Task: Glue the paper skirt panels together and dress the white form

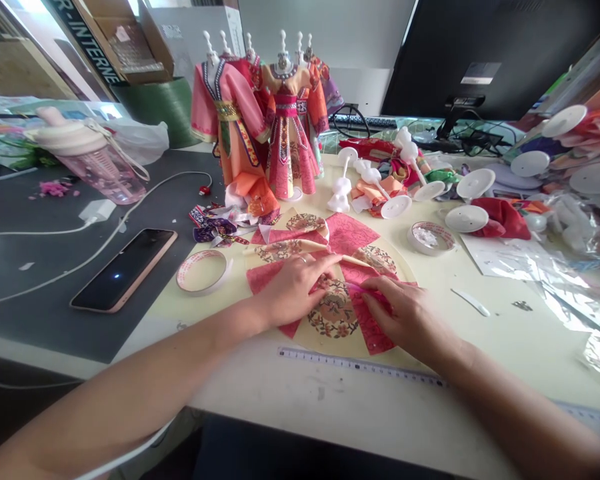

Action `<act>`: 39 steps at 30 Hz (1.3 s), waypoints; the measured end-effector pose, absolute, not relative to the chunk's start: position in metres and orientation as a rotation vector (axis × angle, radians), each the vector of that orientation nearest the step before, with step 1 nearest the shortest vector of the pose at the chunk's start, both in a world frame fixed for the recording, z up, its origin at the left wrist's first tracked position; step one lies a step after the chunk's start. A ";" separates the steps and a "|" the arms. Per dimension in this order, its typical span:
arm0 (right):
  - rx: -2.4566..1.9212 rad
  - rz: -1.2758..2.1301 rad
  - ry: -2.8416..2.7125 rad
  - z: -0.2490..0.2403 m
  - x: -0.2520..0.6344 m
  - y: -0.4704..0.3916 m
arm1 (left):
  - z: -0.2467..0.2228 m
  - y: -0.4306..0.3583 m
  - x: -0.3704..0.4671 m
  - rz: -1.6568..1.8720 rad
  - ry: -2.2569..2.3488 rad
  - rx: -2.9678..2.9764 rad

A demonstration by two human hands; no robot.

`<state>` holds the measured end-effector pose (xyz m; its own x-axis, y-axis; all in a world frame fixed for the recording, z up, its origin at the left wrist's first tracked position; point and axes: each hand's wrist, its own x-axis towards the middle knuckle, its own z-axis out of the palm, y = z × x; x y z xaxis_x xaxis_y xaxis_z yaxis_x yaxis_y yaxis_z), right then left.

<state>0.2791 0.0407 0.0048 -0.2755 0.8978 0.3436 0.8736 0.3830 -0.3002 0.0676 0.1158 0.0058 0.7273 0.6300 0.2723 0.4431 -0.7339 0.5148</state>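
Observation:
A round piece of fabric [334, 312] with red and cream flower-patterned panels lies spread on the pale work surface. A raised fold runs across its middle. My left hand [296, 288] rests on the centre of the cloth, thumb and fingers closed on it near the fold. On the right side, my right hand [403, 312] pinches a red panel between thumb and fingers. Its fingertips are partly hidden in the cloth. A clear ruler [357, 366] lies along the near edge of the fabric.
Dressed doll stands [285, 127] rise behind the fabric. A tape roll [203, 272] and a phone [125, 270] lie to the left, near a tumbler [97, 160]. Rightward are another tape roll [432, 239], a white blade-like tool [471, 303] and several white stands [467, 219].

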 end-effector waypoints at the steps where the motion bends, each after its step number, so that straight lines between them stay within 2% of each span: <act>1: -1.527 0.065 -2.197 0.004 0.279 0.041 | 0.006 0.116 0.068 0.613 0.823 2.506; 39: -1.552 -0.010 -2.249 0.002 0.270 0.048 | 0.006 0.112 0.069 0.605 0.762 2.623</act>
<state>0.2703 0.0484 0.0023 -0.2990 0.8950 0.3311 0.8980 0.3813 -0.2198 0.0693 0.1124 0.0064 0.7654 0.5685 0.3017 0.4228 -0.7976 0.4302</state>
